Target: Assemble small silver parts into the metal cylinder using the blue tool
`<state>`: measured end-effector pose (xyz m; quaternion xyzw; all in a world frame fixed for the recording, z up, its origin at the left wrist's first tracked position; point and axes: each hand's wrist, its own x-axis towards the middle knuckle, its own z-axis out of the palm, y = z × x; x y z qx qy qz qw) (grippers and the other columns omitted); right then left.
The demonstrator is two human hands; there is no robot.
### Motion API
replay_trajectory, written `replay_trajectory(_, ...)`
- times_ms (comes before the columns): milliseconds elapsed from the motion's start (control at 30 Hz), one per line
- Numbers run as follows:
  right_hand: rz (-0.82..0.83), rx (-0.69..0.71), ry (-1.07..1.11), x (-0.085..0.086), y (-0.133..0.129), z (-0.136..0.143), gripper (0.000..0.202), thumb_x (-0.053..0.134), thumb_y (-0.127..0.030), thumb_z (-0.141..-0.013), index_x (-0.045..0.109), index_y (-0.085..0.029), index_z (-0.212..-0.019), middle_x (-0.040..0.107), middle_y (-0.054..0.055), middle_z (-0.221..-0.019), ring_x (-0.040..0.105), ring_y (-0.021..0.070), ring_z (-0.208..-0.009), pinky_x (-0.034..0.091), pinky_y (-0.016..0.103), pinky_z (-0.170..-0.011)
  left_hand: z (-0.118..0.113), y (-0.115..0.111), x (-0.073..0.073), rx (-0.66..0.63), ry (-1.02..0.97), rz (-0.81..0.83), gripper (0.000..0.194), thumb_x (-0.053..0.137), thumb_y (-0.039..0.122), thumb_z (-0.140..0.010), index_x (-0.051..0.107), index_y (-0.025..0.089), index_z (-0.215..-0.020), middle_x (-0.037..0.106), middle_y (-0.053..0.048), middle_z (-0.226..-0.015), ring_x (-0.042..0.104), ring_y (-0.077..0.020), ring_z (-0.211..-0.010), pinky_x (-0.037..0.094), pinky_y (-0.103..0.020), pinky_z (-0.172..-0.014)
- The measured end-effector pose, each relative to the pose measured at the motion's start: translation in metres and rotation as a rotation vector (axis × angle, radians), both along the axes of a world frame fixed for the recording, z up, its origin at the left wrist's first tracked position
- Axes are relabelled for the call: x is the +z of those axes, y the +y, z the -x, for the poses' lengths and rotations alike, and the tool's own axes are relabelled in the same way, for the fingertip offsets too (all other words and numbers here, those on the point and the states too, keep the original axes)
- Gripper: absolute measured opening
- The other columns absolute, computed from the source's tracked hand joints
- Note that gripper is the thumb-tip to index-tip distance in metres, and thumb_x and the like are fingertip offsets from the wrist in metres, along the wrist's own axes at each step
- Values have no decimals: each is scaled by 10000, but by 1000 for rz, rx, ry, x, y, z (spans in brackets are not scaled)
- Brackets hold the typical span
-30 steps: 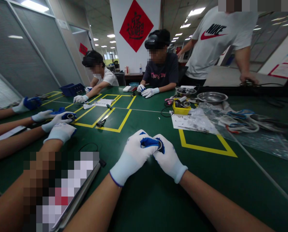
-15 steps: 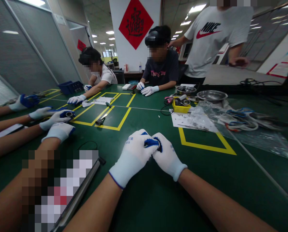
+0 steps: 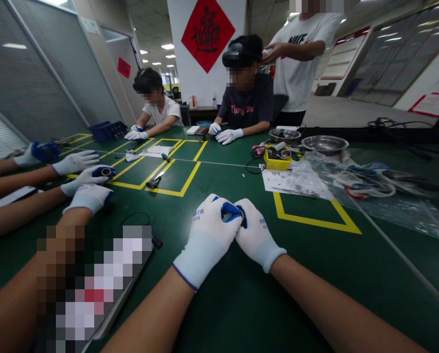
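Note:
My left hand (image 3: 212, 226), in a white glove with blue palm coating, is closed at the centre of the view, thumb and fingers pinched together. My right hand (image 3: 256, 233), gloved the same way, is closed too, and its fingertips meet those of the left. A small dark edge shows between the fingers, but what it belongs to is hidden by the gloves. Both hands are held above the green table (image 3: 219, 304).
At left, a co-worker's gloved hand holds a metal ring-ended part (image 3: 106, 172). A metal tool (image 3: 154, 182) lies inside yellow tape. To the right are a yellow bin (image 3: 278, 163), steel bowls (image 3: 325, 143), plastic bags (image 3: 396, 211) and cables. A pixelated board (image 3: 105, 289) lies near left.
My hands stay pinched together, with the left wrist turned slightly. A co-worker at left has spread a hand flat; another across the table has drawn their hands together. The standing person has shifted left.

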<state>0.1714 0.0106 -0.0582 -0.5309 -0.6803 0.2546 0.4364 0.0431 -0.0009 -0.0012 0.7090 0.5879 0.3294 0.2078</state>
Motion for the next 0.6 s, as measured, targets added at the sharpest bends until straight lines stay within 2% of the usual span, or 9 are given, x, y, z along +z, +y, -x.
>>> replay_trajectory(100, -45, 26, 53, 0, 0, -2, 36, 574, -214, -806, 553, -242, -813, 605, 33, -853, 589, 234, -804, 497, 388, -738, 4, 5, -2, 25, -204, -6, 71, 732, 159, -797, 687, 183, -847, 686, -34, -921, 658, -191, -874, 538, -325, -810)
replay_trajectory(200, -72, 4, 121, -4, 2, -5, 57, 584, -230, -802, 565, -240, -854, 624, 36, -851, 617, 240, -812, 513, 392, -751, 14, 16, -7, 59, -434, 24, 187, 629, 142, -843, 698, 175, -1014, 740, -44, -947, 694, -181, -863, 568, -321, -831)
replay_trajectory(267, -67, -30, 141, -6, 3, -7, 103, 602, -233, -784, 577, -236, -884, 642, 44, -876, 634, 251, -841, 521, 407, -786, 23, 24, -11, 126, -426, 13, 243, 578, 155, -879, 701, 173, -1087, 759, -61, -995, 708, -189, -884, 575, -334, -859)
replay_trajectory(333, -43, -47, 142, -8, 4, -8, 126, 613, -245, -776, 585, -231, -897, 655, 53, -900, 644, 260, -865, 524, 419, -812, 30, 30, -16, 194, -234, -11, 268, 576, 182, -894, 713, 185, -1124, 758, -84, -1088, 707, -222, -994, 555, -376, -953)
replay_trajectory(400, -32, -49, 137, -7, 4, -8, 123, 612, -253, -772, 582, -230, -888, 655, 55, -898, 644, 260, -863, 525, 418, -813, 36, 33, -20, 202, 53, 4, 278, 603, 226, -894, 737, 201, -1137, 736, -109, -1169, 682, -269, -1099, 518, -418, -1024)
replay_trajectory(500, -58, -27, 121, -6, 3, -7, 101, 602, -245, -764, 567, -233, -858, 640, 50, -876, 631, 246, -828, 525, 401, -792, 38, 33, -23, 121, 377, 98, 286, 628, 338, -897, 780, 226, -1112, 708, -135, -1178, 659, -321, -1124, 509, -450, -1010)
replay_trajectory(600, -77, -10, 112, -4, 3, -7, 93, 598, -237, -763, 566, -231, -850, 633, 48, -861, 623, 237, -807, 524, 387, -775, 35, 31, -21, 56, 515, 166, 287, 642, 415, -890, 803, 261, -1071, 701, -131, -1128, 645, -342, -1123, 507, -462, -974)
